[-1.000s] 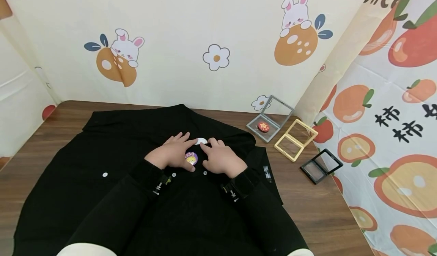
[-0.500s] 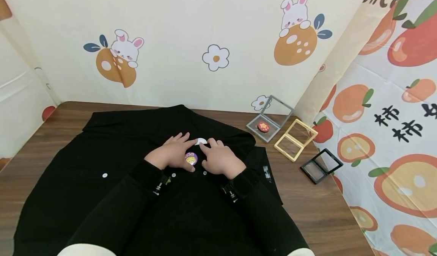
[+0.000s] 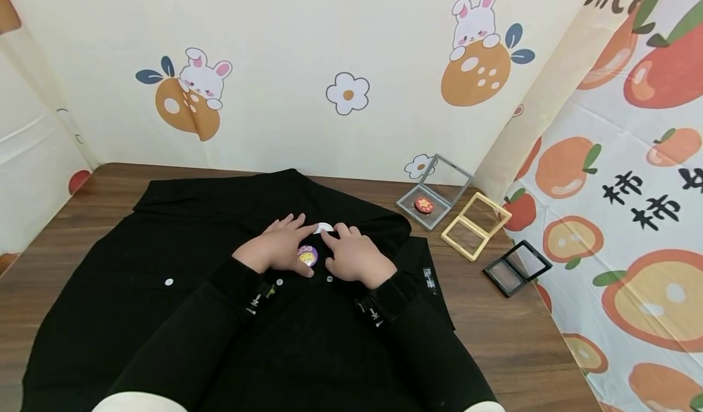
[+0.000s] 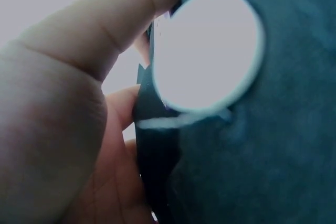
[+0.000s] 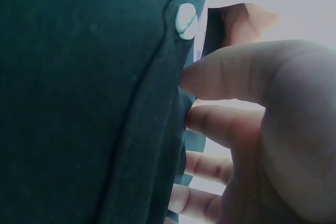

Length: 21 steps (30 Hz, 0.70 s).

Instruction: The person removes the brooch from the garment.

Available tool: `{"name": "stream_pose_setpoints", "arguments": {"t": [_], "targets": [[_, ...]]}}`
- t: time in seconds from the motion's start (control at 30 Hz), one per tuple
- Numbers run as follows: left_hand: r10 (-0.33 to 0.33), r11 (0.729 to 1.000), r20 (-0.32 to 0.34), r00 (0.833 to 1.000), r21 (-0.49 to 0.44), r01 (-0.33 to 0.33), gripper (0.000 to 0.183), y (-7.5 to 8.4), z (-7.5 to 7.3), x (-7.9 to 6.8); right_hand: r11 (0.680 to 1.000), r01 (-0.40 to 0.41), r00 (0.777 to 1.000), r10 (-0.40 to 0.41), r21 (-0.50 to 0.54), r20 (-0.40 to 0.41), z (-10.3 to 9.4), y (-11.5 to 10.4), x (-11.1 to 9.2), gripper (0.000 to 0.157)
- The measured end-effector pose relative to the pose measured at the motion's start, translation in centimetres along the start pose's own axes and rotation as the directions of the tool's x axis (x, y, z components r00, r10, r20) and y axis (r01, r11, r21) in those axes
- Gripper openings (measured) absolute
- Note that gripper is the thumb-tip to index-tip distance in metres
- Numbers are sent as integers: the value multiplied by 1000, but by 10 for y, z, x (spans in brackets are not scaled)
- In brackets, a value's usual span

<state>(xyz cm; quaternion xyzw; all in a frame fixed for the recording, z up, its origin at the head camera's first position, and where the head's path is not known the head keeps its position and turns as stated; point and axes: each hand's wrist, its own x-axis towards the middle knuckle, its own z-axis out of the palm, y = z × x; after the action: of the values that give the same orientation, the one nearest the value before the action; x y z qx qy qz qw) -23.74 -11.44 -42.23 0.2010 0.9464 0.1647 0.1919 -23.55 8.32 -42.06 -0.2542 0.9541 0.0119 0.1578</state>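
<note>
A black shirt (image 3: 137, 247) lies spread over the table, with small white buttons on it. On its front sits a round purple-and-yellow badge (image 3: 307, 255). My left hand (image 3: 277, 246) rests on the cloth left of the badge, thumb and index finger spread around its edge. Right of the badge my right hand (image 3: 356, 257) touches the cloth with its fingertips. A white patch (image 3: 323, 227) shows between the two index fingers; what it is stays unclear. A white button (image 5: 185, 19) appears near my right thumb in the right wrist view.
At the right of the wooden table (image 3: 494, 345) stand a grey case (image 3: 403, 204) with a red badge (image 3: 423, 204), a yellow case (image 3: 464, 242) and a black case (image 3: 506, 282), lids raised. A printed curtain (image 3: 274, 125) hangs behind.
</note>
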Motion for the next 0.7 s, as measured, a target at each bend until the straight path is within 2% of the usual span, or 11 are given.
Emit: {"name": "stream_pose_setpoints", "arguments": {"t": [0.7], "targets": [[12, 999, -13, 1000, -33, -13, 105, -4, 5, 3, 1000, 12, 1000, -12, -15, -16, 2, 0, -3, 64]]}}
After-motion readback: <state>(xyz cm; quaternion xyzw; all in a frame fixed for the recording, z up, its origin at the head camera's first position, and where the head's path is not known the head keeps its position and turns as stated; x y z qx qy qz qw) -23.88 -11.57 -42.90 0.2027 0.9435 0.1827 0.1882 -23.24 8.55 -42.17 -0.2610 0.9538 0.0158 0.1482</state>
